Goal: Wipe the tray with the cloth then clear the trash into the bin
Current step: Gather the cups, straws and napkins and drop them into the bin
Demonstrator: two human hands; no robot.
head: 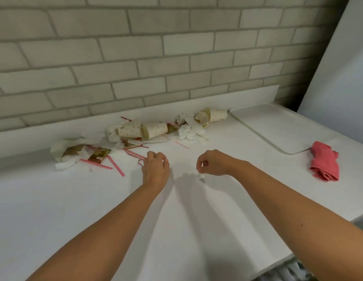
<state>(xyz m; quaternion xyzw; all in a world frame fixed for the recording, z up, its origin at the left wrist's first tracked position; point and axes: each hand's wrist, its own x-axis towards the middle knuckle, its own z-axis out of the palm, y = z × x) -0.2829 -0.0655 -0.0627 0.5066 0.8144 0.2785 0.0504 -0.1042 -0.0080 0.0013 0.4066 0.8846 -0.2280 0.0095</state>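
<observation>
The tray (pixel 282 128) is white and shallow, with rounded corners and a low raised rim. It lies flat on the white counter (pixel 115 199), and its far end is close to the brick wall (pixel 136 57). Just off the tray's near right corner, the pink cloth (pixel 324 161) sits in a rumpled, loosely folded heap, apart from the rim.

To the left of the tray, the trash is strung out along the foot of the wall. A spotted paper cup (pixel 217 115) lies on its side nearest the tray. Crumpled white napkins (pixel 191 132) come next, then two more tipped cups (pixel 154 129). Farthest from the tray are a gold sachet (pixel 99 155) and scattered pink straws (pixel 115 167).

Both bare forearms reach forward over the counter, left of the tray and nearer the camera than the trash. The left hand (pixel 155 169) is palm down with its fingers loosely bent and holding nothing, its fingertips just beside the end of a straw. The right hand (pixel 212 163), the closer to the tray, is curled with thumb against forefinger. A small white scrap (pixel 201 176) shows directly under that pinch, but I cannot tell whether it is held or lying on the counter.
</observation>
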